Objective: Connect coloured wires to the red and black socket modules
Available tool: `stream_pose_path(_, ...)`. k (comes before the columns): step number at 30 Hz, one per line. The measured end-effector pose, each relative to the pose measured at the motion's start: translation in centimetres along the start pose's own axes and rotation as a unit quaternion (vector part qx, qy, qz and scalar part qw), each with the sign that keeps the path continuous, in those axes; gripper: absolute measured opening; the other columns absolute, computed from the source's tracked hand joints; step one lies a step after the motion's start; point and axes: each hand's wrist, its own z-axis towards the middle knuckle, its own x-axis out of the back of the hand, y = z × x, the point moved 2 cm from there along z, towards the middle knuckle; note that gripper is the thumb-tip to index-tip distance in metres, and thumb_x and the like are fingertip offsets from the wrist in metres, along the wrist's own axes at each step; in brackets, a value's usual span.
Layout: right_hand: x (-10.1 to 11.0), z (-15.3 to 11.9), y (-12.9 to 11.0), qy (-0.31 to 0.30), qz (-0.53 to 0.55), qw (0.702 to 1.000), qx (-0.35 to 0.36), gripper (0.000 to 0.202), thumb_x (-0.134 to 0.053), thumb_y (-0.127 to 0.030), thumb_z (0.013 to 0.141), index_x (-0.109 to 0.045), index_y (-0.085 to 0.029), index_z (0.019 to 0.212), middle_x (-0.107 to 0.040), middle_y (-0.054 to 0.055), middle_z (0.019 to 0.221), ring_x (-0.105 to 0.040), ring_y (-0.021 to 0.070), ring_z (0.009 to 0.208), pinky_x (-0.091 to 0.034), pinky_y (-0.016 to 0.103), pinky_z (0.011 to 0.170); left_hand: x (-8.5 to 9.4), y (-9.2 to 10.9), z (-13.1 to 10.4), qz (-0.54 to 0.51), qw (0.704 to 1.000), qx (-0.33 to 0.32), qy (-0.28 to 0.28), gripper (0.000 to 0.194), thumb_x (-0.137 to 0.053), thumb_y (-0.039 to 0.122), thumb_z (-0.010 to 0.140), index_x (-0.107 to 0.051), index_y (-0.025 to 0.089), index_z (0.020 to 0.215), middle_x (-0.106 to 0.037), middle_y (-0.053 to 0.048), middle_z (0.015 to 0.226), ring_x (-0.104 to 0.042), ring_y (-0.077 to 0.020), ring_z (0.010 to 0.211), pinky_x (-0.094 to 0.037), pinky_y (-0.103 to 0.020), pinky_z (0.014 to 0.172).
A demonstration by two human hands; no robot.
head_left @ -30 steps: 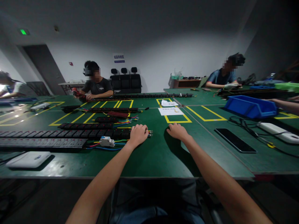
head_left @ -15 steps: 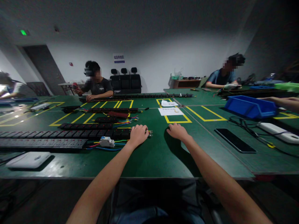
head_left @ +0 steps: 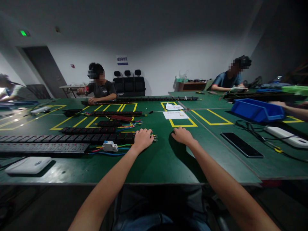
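Observation:
My left hand [head_left: 142, 140] lies palm down over the right end of a long black socket strip [head_left: 72, 138], fingers slightly bent and apart. Wire ends with metal terminals [head_left: 155, 138] stick out past its right side; what lies under the palm is hidden. My right hand [head_left: 183, 135] rests on the green table [head_left: 166, 160] with its fingers loosely stretched and nothing visible in them. Just left of my left forearm, a white circuit breaker [head_left: 110, 146] sits on coloured wires beside another socket strip [head_left: 45, 149].
Shorter strips [head_left: 88, 130] lie farther back on the left. Paper sheets [head_left: 176, 115] lie ahead. To the right are a phone [head_left: 241, 145], a blue bin [head_left: 258, 110], black cables [head_left: 258, 134] and a white power strip [head_left: 286, 136]. A white box [head_left: 29, 165] is near left. Co-workers sit across the table.
My two hands stay in place. Across the table, the left co-worker's raised hand and the red tool have shifted. At the far right, another person's hand has moved closer to the blue bin.

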Motion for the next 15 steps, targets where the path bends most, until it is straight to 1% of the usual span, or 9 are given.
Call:
stream_pose_path(2, 0.0, 0.0, 0.0, -0.004, -0.001, 1.000, 0.000, 0.045, -0.040, -0.039, 0.106, -0.065, -0.013, 0.131, -0.063, 0.024, 0.130, -0.061, 0.0372, 0.122, -0.049, 0.046, 0.096, 0.0, 0.0, -0.1, 0.014, 1.000, -0.012, 0.004, 0.025, -0.051, 0.034, 0.104, -0.070, 0.020, 0.112, -0.072, -0.010, 0.108, -0.063, -0.0292, 0.104, -0.043, -0.041, 0.087)
stream_pose_path(4, 0.0, 0.0, 0.0, -0.005, -0.004, 1.000, -0.001, 0.045, -0.040, -0.040, 0.106, -0.064, -0.013, 0.131, -0.063, 0.024, 0.131, -0.061, 0.0371, 0.122, -0.049, 0.046, 0.096, -0.1, 0.1, -0.3, 0.026, 0.999, -0.024, 0.009, 0.030, -0.046, 0.035, 0.106, -0.071, 0.019, 0.109, -0.071, -0.012, 0.108, -0.062, -0.0292, 0.104, -0.042, -0.041, 0.087)
stream_pose_path(6, 0.0, 0.0, 0.0, -0.005, -0.005, 1.000, -0.001, 0.045, -0.040, -0.040, 0.106, -0.065, -0.013, 0.131, -0.063, 0.024, 0.130, -0.062, 0.0371, 0.121, -0.050, 0.046, 0.096, -0.1, 0.2, -0.4, 0.035, 0.999, -0.028, 0.019, 0.038, -0.042, 0.041, 0.108, -0.072, 0.019, 0.107, -0.070, -0.014, 0.109, -0.060, -0.0301, 0.105, -0.042, -0.042, 0.087)
stream_pose_path(9, 0.0, 0.0, 0.0, -0.003, -0.002, 1.000, 0.001, 0.044, -0.040, -0.039, 0.106, -0.065, -0.012, 0.131, -0.063, 0.023, 0.130, -0.062, 0.0373, 0.121, -0.050, 0.046, 0.095, 0.1, 0.2, -0.5, 0.052, 0.998, -0.016, 0.040, 0.047, -0.040, 0.051, 0.108, -0.074, 0.017, 0.108, -0.068, -0.016, 0.112, -0.059, -0.0325, 0.106, -0.041, -0.046, 0.091)
stream_pose_path(11, 0.1, 0.0, 0.0, -0.003, 0.000, 1.000, 0.002, 0.044, -0.040, -0.039, 0.106, -0.065, -0.012, 0.131, -0.063, 0.023, 0.130, -0.062, 0.0373, 0.122, -0.050, 0.046, 0.095, 0.4, 0.2, -0.4, 0.056, 0.997, -0.016, 0.051, 0.047, -0.041, 0.050, 0.108, -0.074, 0.016, 0.109, -0.068, -0.017, 0.114, -0.058, -0.0325, 0.107, -0.040, -0.048, 0.093)
stream_pose_path(15, 0.3, -0.2, -0.1, -0.005, -0.001, 1.000, 0.000, 0.044, -0.041, -0.039, 0.105, -0.065, -0.012, 0.132, -0.063, 0.023, 0.131, -0.061, 0.0375, 0.123, -0.050, 0.046, 0.097, 1.5, 0.2, -0.3, 0.053, 0.995, -0.020, 0.086, 0.036, -0.047, 0.042, 0.106, -0.073, 0.016, 0.108, -0.067, -0.016, 0.113, -0.057, -0.0312, 0.108, -0.039, -0.048, 0.097)
